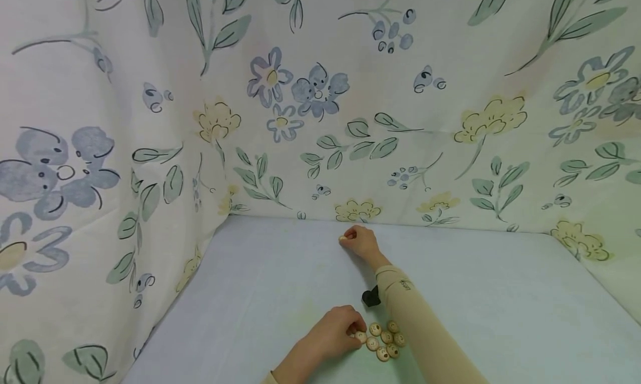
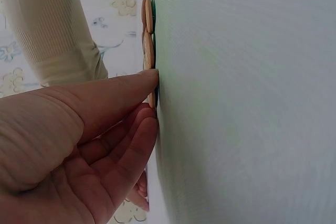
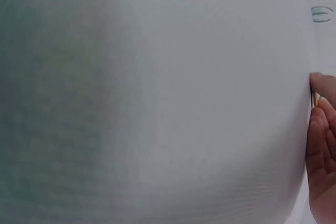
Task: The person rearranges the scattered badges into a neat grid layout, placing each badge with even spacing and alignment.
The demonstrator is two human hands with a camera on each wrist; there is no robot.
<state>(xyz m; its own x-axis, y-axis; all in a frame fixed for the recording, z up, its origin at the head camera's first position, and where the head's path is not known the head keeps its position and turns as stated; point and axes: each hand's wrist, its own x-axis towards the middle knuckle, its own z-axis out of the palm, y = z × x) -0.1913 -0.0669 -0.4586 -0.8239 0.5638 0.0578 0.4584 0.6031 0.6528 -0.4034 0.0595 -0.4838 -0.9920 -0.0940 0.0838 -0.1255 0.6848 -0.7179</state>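
Near the back of the table, my right hand (image 1: 363, 244) pinches a small round wooden disc (image 1: 343, 238) between thumb and fingers. A sliver of that disc (image 3: 315, 98) shows at the right edge of the right wrist view. Closer to me, my left hand (image 1: 334, 332) holds another wooden disc (image 1: 360, 337) by its edge, at the left side of a loose cluster. Several similar discs (image 1: 383, 353) with dark markings like little faces lie there, some touching. In the left wrist view, the thumb and fingers partly hide the pinched disc (image 2: 153, 99).
A white cloth-covered table (image 1: 280, 272) spreads around both hands. Flower-printed curtains (image 1: 310, 167) hang along its back and sides. A small black object (image 1: 371, 297) shows beside the right sleeve (image 1: 420, 317), which crosses over the table right of the cluster.
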